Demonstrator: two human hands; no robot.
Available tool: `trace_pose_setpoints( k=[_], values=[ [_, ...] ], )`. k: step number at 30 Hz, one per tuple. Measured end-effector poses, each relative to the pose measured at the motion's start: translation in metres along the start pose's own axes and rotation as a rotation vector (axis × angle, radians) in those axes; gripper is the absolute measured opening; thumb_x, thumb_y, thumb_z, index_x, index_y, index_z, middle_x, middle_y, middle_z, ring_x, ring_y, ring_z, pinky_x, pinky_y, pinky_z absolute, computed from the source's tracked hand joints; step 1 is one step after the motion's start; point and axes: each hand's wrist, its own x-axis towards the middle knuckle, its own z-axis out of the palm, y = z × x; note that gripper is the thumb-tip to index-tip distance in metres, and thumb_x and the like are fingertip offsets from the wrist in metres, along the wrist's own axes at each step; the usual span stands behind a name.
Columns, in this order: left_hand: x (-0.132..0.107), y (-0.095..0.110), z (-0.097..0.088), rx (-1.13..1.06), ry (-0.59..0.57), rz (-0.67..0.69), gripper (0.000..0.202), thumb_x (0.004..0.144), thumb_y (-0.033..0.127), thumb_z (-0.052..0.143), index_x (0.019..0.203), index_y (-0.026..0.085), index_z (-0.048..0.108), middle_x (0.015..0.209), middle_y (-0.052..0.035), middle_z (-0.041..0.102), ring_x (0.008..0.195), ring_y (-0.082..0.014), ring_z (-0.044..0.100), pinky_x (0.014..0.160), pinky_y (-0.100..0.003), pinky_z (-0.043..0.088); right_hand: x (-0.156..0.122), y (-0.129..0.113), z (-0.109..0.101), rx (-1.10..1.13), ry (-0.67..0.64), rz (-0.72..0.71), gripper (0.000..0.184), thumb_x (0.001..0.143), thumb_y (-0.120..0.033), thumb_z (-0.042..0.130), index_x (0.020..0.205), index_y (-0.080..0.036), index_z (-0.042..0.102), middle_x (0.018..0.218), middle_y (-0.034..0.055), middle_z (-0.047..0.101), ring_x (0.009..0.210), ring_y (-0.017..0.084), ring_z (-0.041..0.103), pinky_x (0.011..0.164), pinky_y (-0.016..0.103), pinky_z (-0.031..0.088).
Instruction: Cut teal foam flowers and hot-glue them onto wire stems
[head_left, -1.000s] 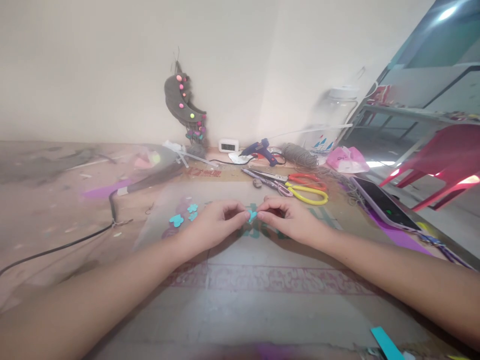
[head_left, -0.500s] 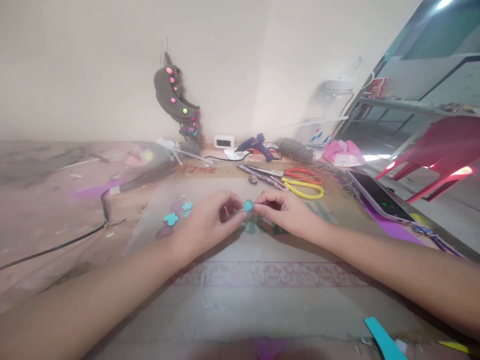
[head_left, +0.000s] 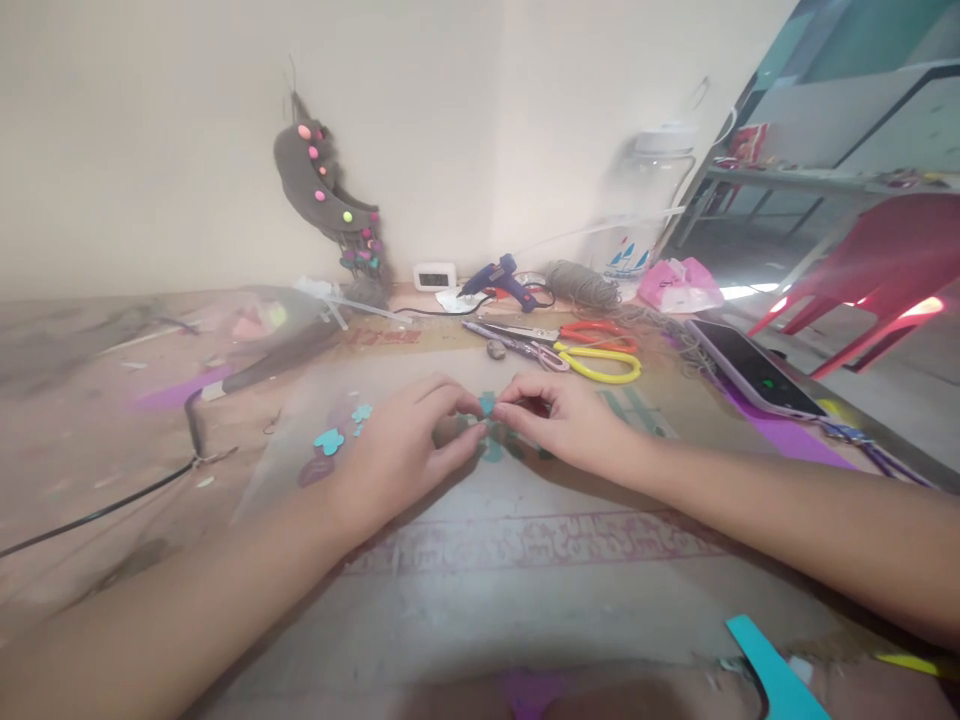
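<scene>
A tiny teal foam cut-out (head_left: 487,403) is pinched between the fingertips of both hands over the middle of the work surface. My left hand (head_left: 405,445) comes in from the lower left, fingers curled toward the piece. From the right, my right hand (head_left: 564,418) has thumb and forefinger closed on it. Left of my left hand lie several more teal foam shapes (head_left: 330,439), with a purple piece beside them.
Behind the hands lie yellow scissors (head_left: 600,364), orange scissors (head_left: 596,331), a blue glue gun (head_left: 501,279) and a twine ball (head_left: 579,284). A phone (head_left: 750,369) rests at the right, a black cable (head_left: 142,482) at the left, a teal strip (head_left: 772,672) near the front edge.
The view has shifted, so everything sits further left and higher in frame. Both hands stay pinched on the teal piece, turning it slightly between the fingertips.
</scene>
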Motion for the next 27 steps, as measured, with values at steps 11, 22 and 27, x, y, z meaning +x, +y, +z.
trace_pose_setpoints(
  k=[11, 22, 27],
  values=[
    [-0.0002, -0.0013, 0.0007, 0.004, -0.033, -0.014, 0.004, 0.091, 0.022, 0.057, 0.087, 0.021, 0.058, 0.091, -0.0018, 0.065, 0.087, -0.0182, 0.062, 0.080, -0.030, 0.045, -0.0005, -0.0030, -0.0022, 0.046, -0.032, 0.008, 0.019, 0.086, -0.029, 0.059, 0.076, -0.015, 0.067, 0.065, -0.0004, 0.059, 0.060, 0.011, 0.050, 0.057, 0.024, 0.038],
    [-0.0015, 0.0001, -0.0002, 0.052, 0.080, 0.052, 0.010, 0.093, 0.029, 0.061, 0.098, 0.021, 0.058, 0.097, -0.0023, 0.066, 0.091, -0.0180, 0.063, 0.081, -0.030, 0.048, 0.0012, -0.0016, -0.0027, 0.099, -0.035, 0.070, 0.019, 0.085, -0.030, 0.058, 0.076, -0.015, 0.066, 0.062, -0.0012, 0.058, 0.056, 0.011, 0.046, 0.053, 0.023, 0.036],
    [-0.0010, 0.0019, -0.0009, 0.132, 0.103, 0.108, 0.008, 0.090, 0.025, 0.065, 0.094, 0.019, 0.060, 0.096, -0.0025, 0.064, 0.089, -0.0169, 0.063, 0.079, -0.028, 0.048, -0.0003, -0.0042, -0.0014, 0.070, -0.030, 0.075, 0.019, 0.086, -0.028, 0.059, 0.076, -0.015, 0.068, 0.062, -0.0011, 0.058, 0.057, 0.011, 0.047, 0.054, 0.023, 0.036]
  ],
)
